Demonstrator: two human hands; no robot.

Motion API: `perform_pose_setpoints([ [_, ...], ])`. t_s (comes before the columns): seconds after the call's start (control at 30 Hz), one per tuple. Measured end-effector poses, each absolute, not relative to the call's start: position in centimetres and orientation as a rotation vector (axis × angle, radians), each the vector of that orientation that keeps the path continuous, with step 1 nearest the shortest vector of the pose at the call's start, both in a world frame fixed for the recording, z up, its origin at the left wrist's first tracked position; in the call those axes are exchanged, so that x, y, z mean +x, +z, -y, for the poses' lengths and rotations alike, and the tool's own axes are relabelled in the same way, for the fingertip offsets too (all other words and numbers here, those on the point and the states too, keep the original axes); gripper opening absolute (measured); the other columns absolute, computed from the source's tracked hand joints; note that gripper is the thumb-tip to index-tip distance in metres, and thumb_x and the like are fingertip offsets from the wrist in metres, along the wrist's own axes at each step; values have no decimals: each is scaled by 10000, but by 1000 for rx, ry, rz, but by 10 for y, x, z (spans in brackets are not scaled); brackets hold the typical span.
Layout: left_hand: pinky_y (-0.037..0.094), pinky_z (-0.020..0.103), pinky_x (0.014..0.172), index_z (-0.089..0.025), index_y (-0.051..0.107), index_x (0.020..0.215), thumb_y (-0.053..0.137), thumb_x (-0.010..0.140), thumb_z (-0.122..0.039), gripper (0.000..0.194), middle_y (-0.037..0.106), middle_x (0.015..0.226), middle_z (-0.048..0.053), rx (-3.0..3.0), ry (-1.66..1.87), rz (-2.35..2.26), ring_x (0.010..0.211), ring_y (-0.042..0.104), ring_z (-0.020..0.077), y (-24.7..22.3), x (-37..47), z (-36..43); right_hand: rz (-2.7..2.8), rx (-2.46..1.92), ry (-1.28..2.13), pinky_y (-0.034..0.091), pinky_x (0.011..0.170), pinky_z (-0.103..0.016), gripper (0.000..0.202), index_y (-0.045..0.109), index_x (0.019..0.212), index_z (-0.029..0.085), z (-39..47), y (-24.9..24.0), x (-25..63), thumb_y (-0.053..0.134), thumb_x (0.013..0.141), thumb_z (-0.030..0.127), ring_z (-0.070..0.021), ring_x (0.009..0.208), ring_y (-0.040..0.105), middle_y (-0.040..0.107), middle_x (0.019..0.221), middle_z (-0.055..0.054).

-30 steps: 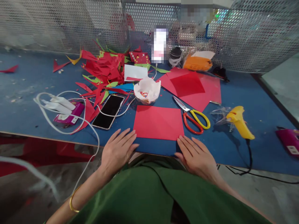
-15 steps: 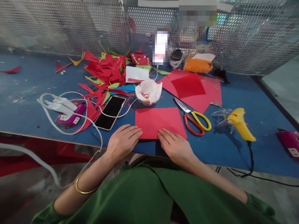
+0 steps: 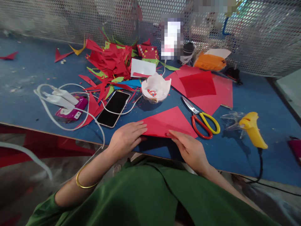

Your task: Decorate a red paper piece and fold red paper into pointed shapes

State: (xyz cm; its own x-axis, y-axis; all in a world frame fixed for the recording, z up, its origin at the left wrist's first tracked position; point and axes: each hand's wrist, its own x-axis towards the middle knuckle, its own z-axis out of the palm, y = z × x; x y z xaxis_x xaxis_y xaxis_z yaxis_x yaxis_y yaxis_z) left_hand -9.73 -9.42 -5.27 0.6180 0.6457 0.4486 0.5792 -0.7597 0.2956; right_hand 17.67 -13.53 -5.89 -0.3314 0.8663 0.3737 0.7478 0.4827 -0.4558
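A red paper sheet (image 3: 168, 121) lies in front of me near the table's front edge, its near edge slightly raised. My left hand (image 3: 128, 136) rests on its left end, palm down, fingers together and extended. At the near edge, right of the middle, my right hand (image 3: 189, 147) pinches the paper between thumb and fingers. Scissors (image 3: 203, 122) with one red and one yellow handle lie just right of the sheet. Behind the sheet stands a white bowl (image 3: 156, 88) holding small coloured bits. A dark-screened phone (image 3: 114, 109) lies to the left.
Red and green paper scraps (image 3: 110, 61) pile up at the back left. More red sheets (image 3: 202, 84) lie at the back right, near an orange packet (image 3: 209, 61). A yellow glue gun (image 3: 254, 128) is at right; white cables loop around a purple power strip (image 3: 72, 110) at left.
The view has shifted a little. The red sheet has turned, and its near edge has lifted. My right hand has gone from lying flat on the paper to pinching its edge.
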Motion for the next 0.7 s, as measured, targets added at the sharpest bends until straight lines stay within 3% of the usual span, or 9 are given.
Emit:
perform_pose_setpoints([
  [0.17, 594, 395, 898, -198, 765, 972, 615, 933, -175, 157, 804, 979, 40, 2497, 946, -1226, 1026, 736, 232, -57, -109, 86, 1994, -1482, 427, 624, 801, -324, 284, 701, 1154, 203, 136, -58, 176, 489, 1003, 318, -211, 915, 766, 792, 1046, -62],
  [0.37, 556, 356, 863, -210, 775, 850, 707, 872, -216, 72, 782, 932, 42, 2224, 958, -1340, 921, 712, 202, -52, -110, 80, 1625, -1709, 419, 608, 679, -322, 337, 729, 1004, 196, 128, -58, 167, 631, 898, 499, -227, 767, 762, 793, 860, -61],
  [0.7, 490, 358, 882, -209, 742, 850, 676, 901, -257, 97, 743, 942, 36, 2257, 791, -1439, 936, 660, 199, -48, -110, 69, 1610, -1787, 277, 600, 696, -334, 333, 735, 1006, 196, 128, -65, 165, 632, 901, 494, -221, 765, 746, 784, 874, -71],
])
